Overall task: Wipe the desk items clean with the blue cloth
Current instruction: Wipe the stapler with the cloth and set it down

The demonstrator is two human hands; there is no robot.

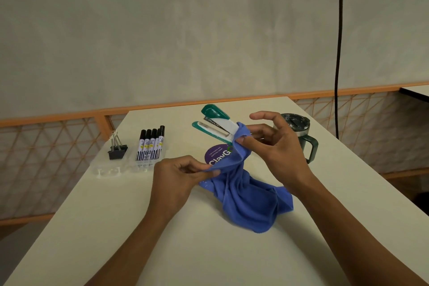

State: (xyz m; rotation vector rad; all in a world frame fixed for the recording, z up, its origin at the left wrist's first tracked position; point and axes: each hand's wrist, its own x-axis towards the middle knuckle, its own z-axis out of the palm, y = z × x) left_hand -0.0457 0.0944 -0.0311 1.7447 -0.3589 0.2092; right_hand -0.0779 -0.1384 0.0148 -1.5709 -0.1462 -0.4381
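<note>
The right hand (274, 144) pinches the hinge end of the green-and-white plastic stapler (216, 123) through a fold of the soft blue cloth (250, 199), thumb and lower fingers closed, forefinger lifted clear. The left hand (178, 174) pinches the cloth's edge just below. The rest of the cloth trails onto the pale surface (162, 251). The stapler gapes open in the air. Gripped only through fabric, it could slip, or snap shut on cloth or a fingertip. Black markers (151, 144) lie to the left.
</note>
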